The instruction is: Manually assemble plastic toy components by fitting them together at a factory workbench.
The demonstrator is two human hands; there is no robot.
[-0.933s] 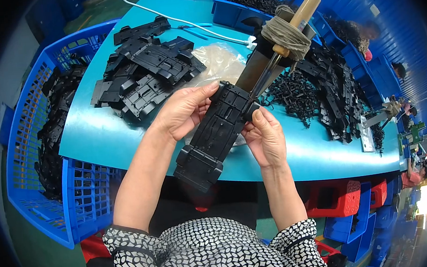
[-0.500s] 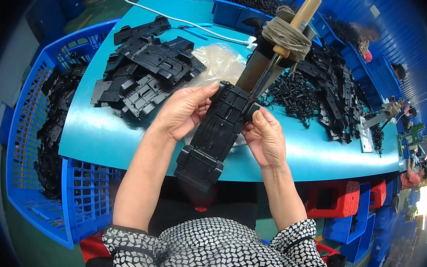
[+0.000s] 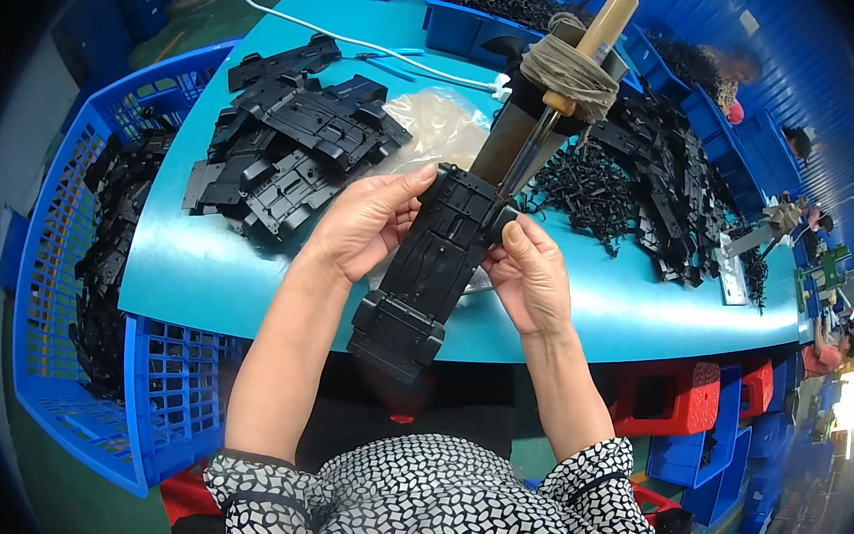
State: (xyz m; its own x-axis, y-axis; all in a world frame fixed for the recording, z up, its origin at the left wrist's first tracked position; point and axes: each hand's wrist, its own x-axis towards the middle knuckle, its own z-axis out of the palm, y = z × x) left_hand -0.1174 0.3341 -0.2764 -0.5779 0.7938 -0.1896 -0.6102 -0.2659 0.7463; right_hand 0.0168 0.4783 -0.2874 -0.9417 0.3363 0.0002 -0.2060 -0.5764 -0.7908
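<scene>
Between my hands I hold a long black moulded plastic part (image 3: 422, 262), tilted with its far end up and to the right. My left hand (image 3: 371, 219) pinches its upper left edge, thumb on top. My right hand (image 3: 526, 271) grips the opposite edge near a small protruding tab, thumb raised against it. The part's far end meets a dark metal fixture (image 3: 512, 140), where thin metal rods run down to it. A cloth-wrapped wooden handle (image 3: 609, 27) stands at the fixture's top. How the rod tips touch the part is hard to make out.
On the turquoise table (image 3: 186, 261), similar black parts (image 3: 306, 126) are piled at left, beside a clear plastic bag (image 3: 436, 126). Small black pieces (image 3: 581, 190) and more parts (image 3: 661, 178) lie right. A blue crate (image 3: 139, 430) stands left; a blue bin (image 3: 468, 28) behind. A white cable (image 3: 370, 46) crosses the table.
</scene>
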